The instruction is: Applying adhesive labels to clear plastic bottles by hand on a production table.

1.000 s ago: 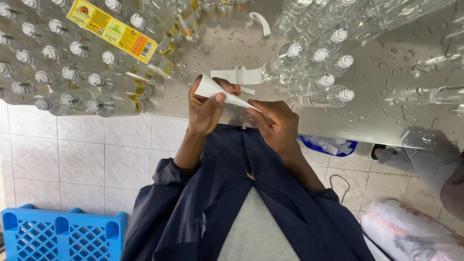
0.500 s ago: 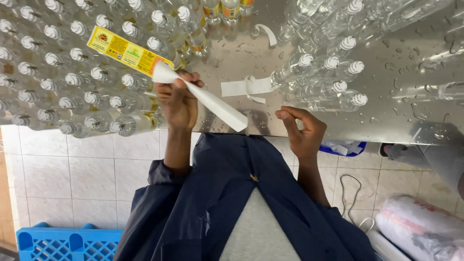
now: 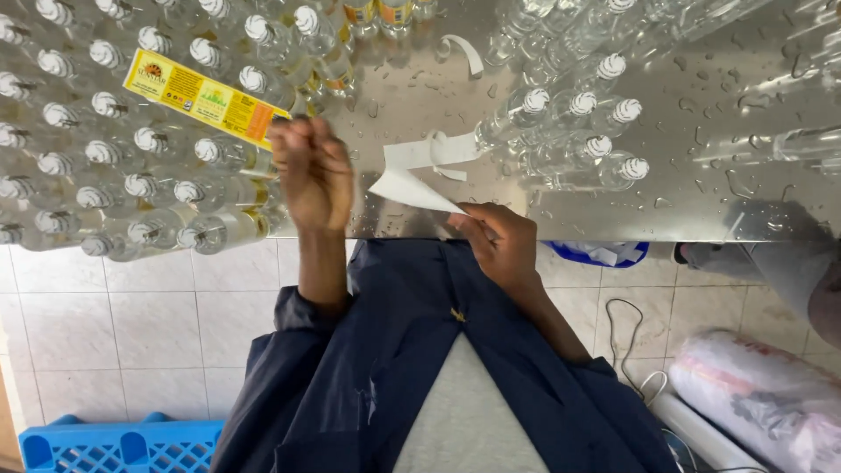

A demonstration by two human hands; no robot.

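Observation:
My left hand [image 3: 311,175] is raised over the table's near edge and pinches one end of a yellow printed label [image 3: 203,96], which stretches up-left above a packed group of clear bottles with white caps [image 3: 131,149]. A little to the right, my right hand [image 3: 501,243] grips a white backing strip [image 3: 407,188] by its near end. The strip fans out to the left over the wet steel table [image 3: 701,193], apart from the label.
More clear bottles [image 3: 578,131] lie and stand at the right. Curled white strips [image 3: 429,151] rest mid-table. A blue bin [image 3: 604,254] sits under the table and a blue crate [image 3: 114,442] on the tiled floor. Another person [image 3: 788,276] is at the right.
The white strip has come off the yellow label. It was in my left hand with the label; now my right hand holds it and the left keeps only the label.

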